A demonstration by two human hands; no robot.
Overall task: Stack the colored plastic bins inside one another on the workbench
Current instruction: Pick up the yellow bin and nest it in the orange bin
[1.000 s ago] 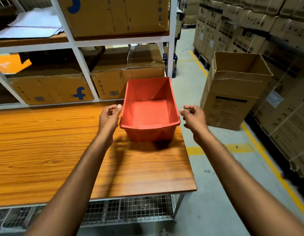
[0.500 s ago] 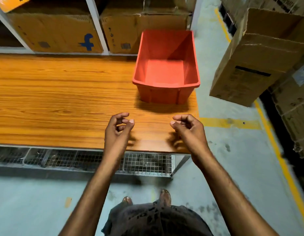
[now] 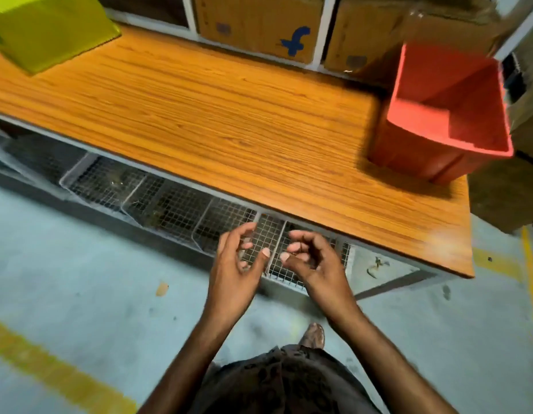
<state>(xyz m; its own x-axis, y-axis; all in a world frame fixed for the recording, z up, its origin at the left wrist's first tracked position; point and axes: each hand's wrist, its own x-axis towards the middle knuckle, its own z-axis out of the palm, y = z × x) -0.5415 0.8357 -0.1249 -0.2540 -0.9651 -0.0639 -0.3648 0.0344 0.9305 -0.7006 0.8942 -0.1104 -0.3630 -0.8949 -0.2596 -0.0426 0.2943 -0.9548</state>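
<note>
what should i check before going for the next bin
1. Both hands free: ok, left hand and right hand hold nothing.
2. Red bin upright and empty to receive another: ok.
3. Red bin seated safely: not ok, it sits at the workbench's right end, its rim past the edge.
4. Next bin located: ok, yellow-green bin at far left.
5. Yellow-green bin empty: cannot tell, its inside is not in view.
6. Benchtop between the bins clear: ok.

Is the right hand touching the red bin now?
Apart. The head view shows the right hand below the workbench edge, far from the red bin.
</note>
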